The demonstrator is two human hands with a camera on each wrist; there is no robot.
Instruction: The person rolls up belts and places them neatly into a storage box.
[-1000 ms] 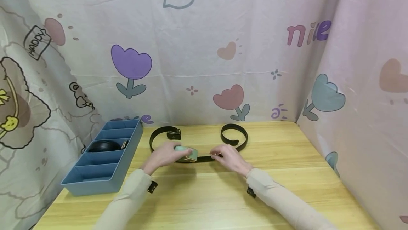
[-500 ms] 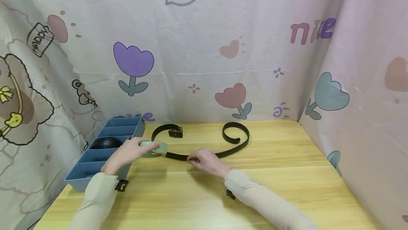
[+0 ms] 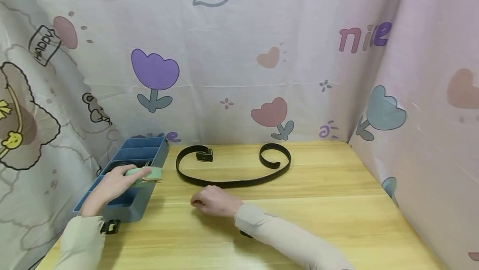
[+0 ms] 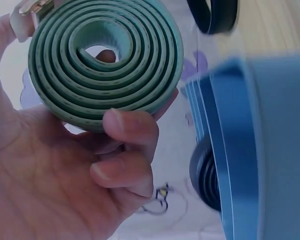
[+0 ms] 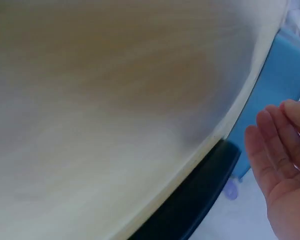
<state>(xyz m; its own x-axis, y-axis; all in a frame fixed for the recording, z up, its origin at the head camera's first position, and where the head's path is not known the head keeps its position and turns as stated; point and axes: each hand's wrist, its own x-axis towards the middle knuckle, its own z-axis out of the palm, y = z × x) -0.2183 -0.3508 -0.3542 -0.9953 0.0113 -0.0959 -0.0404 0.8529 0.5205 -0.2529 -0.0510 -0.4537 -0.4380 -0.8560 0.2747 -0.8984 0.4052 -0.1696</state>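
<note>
My left hand (image 3: 112, 185) grips a green belt (image 4: 162, 65) wound into a tight coil, its metal buckle (image 4: 26, 21) near the thumb in the left wrist view. The hand and the coil are over the compartments of a blue divided box (image 3: 135, 212). My right hand (image 3: 217, 200) is just above the table in front of a black belt (image 3: 232, 184), with loosely bent fingers and nothing in them. That black belt lies unrolled in a wide curve, buckle end at the left and tip curled at the right.
A coiled black belt (image 4: 206, 175) sits in one compartment of the box, partly hidden by my left hand in the head view. The wooden table (image 3: 299, 228) runs back to a printed curtain (image 3: 217, 54), which also covers both sides.
My left hand has carried the coiled green belt leftward from over the black belt to the box. My right hand has moved left and nearer, off the black belt.
</note>
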